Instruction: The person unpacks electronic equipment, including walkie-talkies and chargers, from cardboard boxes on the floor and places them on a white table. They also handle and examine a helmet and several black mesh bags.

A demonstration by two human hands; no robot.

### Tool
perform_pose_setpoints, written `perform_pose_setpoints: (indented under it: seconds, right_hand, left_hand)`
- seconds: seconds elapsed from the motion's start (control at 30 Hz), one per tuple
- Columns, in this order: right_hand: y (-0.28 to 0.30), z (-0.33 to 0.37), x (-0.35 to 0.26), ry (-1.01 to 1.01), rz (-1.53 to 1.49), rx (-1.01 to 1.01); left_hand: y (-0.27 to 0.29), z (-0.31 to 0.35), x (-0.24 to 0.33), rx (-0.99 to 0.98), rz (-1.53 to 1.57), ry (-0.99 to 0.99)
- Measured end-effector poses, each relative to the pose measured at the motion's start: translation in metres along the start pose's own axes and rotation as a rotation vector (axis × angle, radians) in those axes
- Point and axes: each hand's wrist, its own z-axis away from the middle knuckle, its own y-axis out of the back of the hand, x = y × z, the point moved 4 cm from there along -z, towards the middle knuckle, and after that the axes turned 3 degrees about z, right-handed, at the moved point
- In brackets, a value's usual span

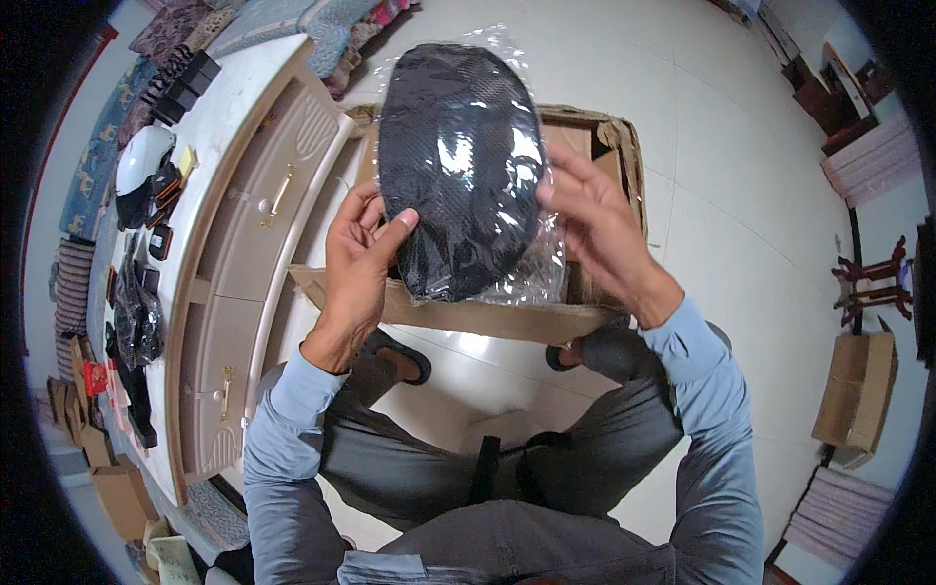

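Observation:
A flat, black, oval mesh item (458, 166) in a clear plastic bag is held up in front of me; its exact kind does not show. My left hand (366, 239) grips its lower left edge, thumb on the front and fingers behind. At the right edge, my right hand (597, 214) is closed on the bag, with some fingertips hidden behind the plastic. Beneath the bagged item stands an open cardboard box (458, 320) between my feet, its inside mostly covered from view.
On my left, a white-topped cabinet (234, 127) with gold handles carries a white helmet (146, 161), black devices and a plastic-wrapped dark item (136, 312). Tiled floor (721, 195) extends to the right, where another cardboard box (853, 395) and a small wooden stand (873, 283) sit by the wall.

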Motion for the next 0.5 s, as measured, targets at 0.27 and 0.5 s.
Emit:
perform_pose_setpoints:
  seconds: [0.27, 0.5]
  right_hand:
    - [-0.016, 0.009, 0.007, -0.055, 0.0, -0.173]
    - [-0.017, 0.009, 0.004, -0.057, 0.048, -0.154]
  left_hand:
    - [0.023, -0.009, 0.019, 0.2, -0.017, -0.163]
    - [0.028, -0.011, 0.02, 0.204, 0.005, -0.191]
